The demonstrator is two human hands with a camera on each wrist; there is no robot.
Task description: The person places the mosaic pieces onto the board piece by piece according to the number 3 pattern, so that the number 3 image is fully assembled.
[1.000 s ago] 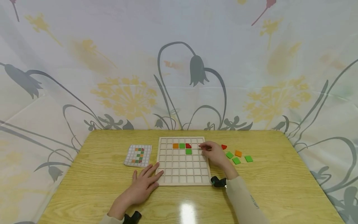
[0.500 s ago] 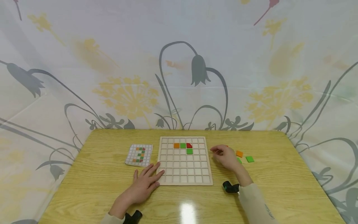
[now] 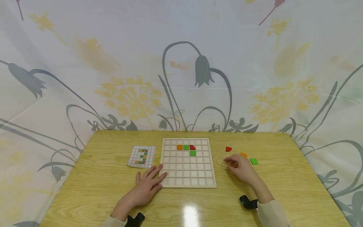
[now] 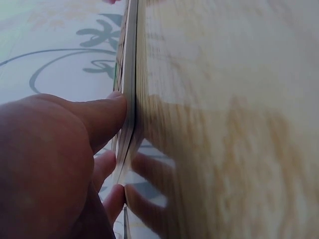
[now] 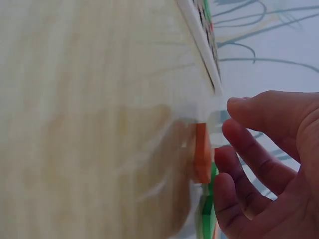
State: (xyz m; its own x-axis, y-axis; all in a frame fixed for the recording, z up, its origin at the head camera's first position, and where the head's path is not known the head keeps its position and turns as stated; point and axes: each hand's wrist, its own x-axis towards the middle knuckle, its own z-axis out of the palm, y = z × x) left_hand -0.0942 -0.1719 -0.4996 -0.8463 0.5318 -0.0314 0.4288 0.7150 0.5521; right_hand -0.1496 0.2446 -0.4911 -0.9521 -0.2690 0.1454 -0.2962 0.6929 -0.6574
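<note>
My left hand (image 3: 146, 189) lies with spread fingers on the lower left edge of a wooden grid board (image 3: 185, 171); the left wrist view shows its thumb (image 4: 107, 112) along the board's side. On the board sit an orange square tile (image 3: 180, 147), a green one (image 3: 186, 147), a red quarter-round tile (image 3: 192, 147) and another green square tile (image 3: 193, 153). My right hand (image 3: 241, 168) hovers over loose tiles right of the board, fingers loosely bent and a gap at the thumb. An orange tile (image 5: 202, 154) and green tiles (image 5: 207, 216) stand close by its fingertips, partly hidden.
A printed pattern card (image 3: 141, 156) lies left of the board. Beyond the right hand are a loose red quarter-round tile (image 3: 228, 149), an orange tile (image 3: 243, 155) and a green tile (image 3: 254, 161). A floral cloth (image 3: 181, 78) hangs behind the table (image 3: 99, 201).
My right hand has moved from the board's right edge to the right and closer, over the loose tiles, uncovering the red tile. The left hand stays on the board.
</note>
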